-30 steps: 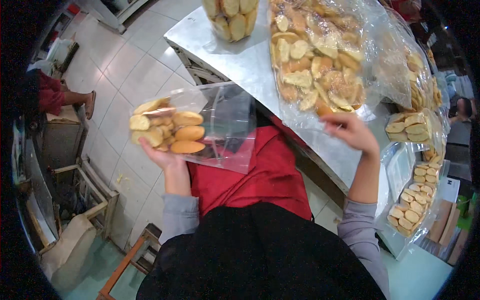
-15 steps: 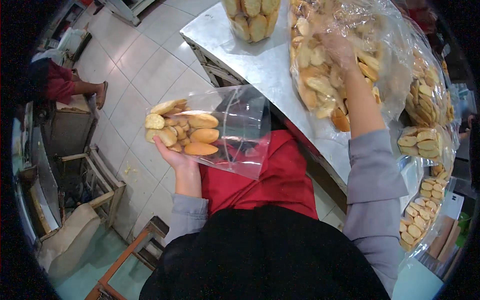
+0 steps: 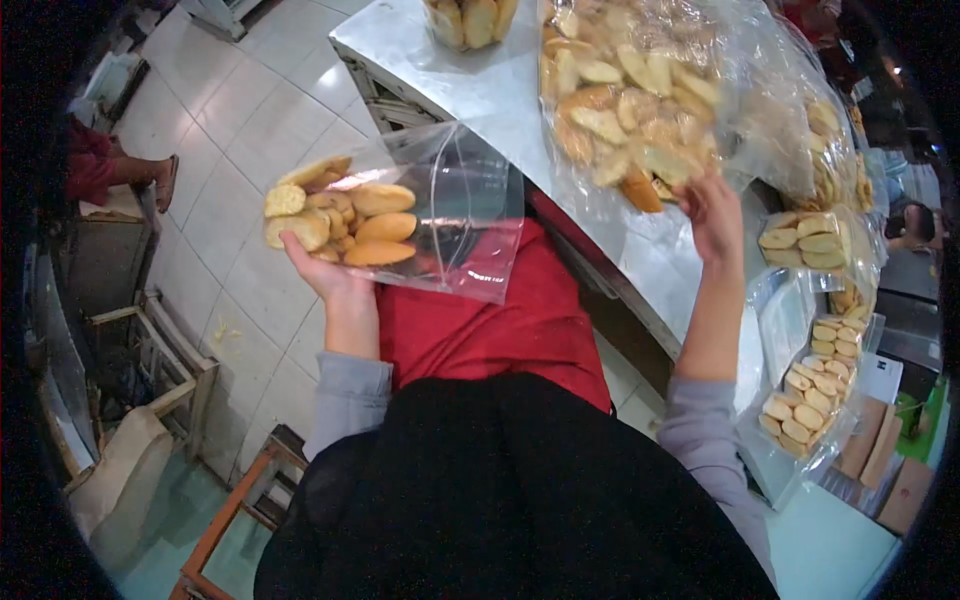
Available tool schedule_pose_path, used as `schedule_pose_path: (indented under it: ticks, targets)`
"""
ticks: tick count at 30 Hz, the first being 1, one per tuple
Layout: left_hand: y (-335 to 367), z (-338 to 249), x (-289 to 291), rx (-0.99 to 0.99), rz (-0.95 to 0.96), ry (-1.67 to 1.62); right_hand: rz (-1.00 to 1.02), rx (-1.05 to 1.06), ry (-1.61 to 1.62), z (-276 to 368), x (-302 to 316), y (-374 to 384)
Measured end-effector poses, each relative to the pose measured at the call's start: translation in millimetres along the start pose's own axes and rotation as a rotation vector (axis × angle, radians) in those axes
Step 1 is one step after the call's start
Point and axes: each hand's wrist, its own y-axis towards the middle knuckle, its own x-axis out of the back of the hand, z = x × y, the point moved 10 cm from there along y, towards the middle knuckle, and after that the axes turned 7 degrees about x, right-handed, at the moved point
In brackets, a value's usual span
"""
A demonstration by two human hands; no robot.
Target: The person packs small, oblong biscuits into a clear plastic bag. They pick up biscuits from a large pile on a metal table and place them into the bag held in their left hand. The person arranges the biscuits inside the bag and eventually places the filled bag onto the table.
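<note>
My left hand (image 3: 330, 275) grips a clear plastic bag (image 3: 470, 205) from below at its filled end. Inside that end lie several toasted bread slices (image 3: 385, 228), some with browned crust sides showing. The bag's other end is unfilled and points right, over my red-clothed lap. On the metal-topped table, a large clear bag (image 3: 640, 90) bulges with similar slices. My right hand (image 3: 712, 215) is at its near edge, fingers curled in close to the slices at the opening. What those fingers hold, if anything, is too blurred to make out.
The metal table (image 3: 400, 50) carries another filled bag (image 3: 470, 22) at its far left. More bagged slices (image 3: 815, 395) lie along the right. A wooden stool (image 3: 150, 350) and a wooden frame (image 3: 235, 510) stand on the tiled floor at left. Another person's leg (image 3: 140, 172) shows beyond.
My right hand has drawn back toward me, from deep in the large bag to its near edge. The left hand still holds its bag. The whole view has shifted slightly.
</note>
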Motion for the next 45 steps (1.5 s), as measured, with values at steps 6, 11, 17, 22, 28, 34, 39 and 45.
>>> schedule_pose_path:
  ticks: [6, 11, 17, 22, 28, 34, 39, 45]
  targets:
    - [-9.7, 12.7, -9.6, -0.038, 0.061, -0.048, 0.318, -0.062, 0.033, 3.5, -89.3, -117.1]
    - [-30.5, 25.6, -23.5, 0.04, 0.171, -0.025, 0.546, 0.809, -0.553, 52.1, -168.1, -154.9]
    - [-40.2, 39.1, -21.0, 0.16, 0.236, 0.035, 0.706, 1.243, -0.988, 55.8, -219.4, -189.5]
    - [-39.5, 48.5, -14.0, 0.198, 0.225, 0.062, 0.76, 1.325, -1.17, 25.0, -232.9, -181.8]
    - [-34.3, 57.1, -10.4, 0.227, 0.172, 0.02, 0.743, 1.309, -0.962, 21.2, -233.2, -170.2]
    - [-14.2, 17.3, -1.1, 0.117, 0.074, 0.052, 0.708, 1.191, -0.899, 50.8, -180.8, -136.5]
    - [7.3, -21.2, 23.5, 0.023, 0.024, 0.053, 0.066, 0.871, -1.28, 74.9, -54.3, -22.2]
    - [6.2, -23.7, 32.6, 0.036, -0.104, 0.091, 0.022, 0.69, -1.427, 78.7, -69.5, 90.4]
